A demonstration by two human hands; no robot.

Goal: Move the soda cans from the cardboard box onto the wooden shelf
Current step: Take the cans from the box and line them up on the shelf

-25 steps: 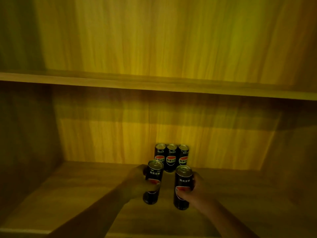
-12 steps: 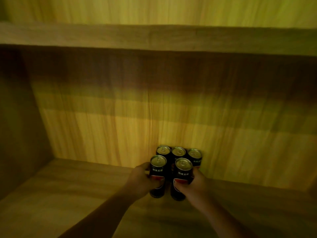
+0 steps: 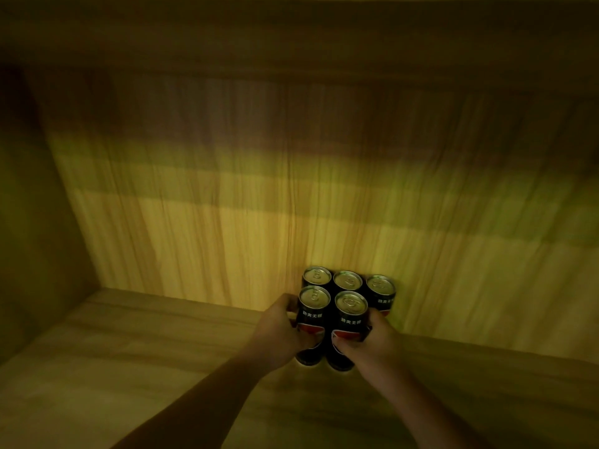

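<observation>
Three black soda cans (image 3: 347, 281) stand in a row against the back panel of the wooden shelf (image 3: 129, 351). Two more black cans stand upright just in front of them. My left hand (image 3: 278, 332) is wrapped around the front left can (image 3: 313, 303). My right hand (image 3: 372, 341) grips the front right can (image 3: 350, 307). Both front cans rest on the shelf board, close against the back row. The cardboard box is out of view.
The shelf's left side wall (image 3: 29, 238) rises at the left. An upper shelf board (image 3: 291, 34) crosses the top of the view. Bare board stretches left and right of the cans.
Both hands have pushed their cans back across the shelf until they stand right against the row of three. The camera has tilted down and moved closer.
</observation>
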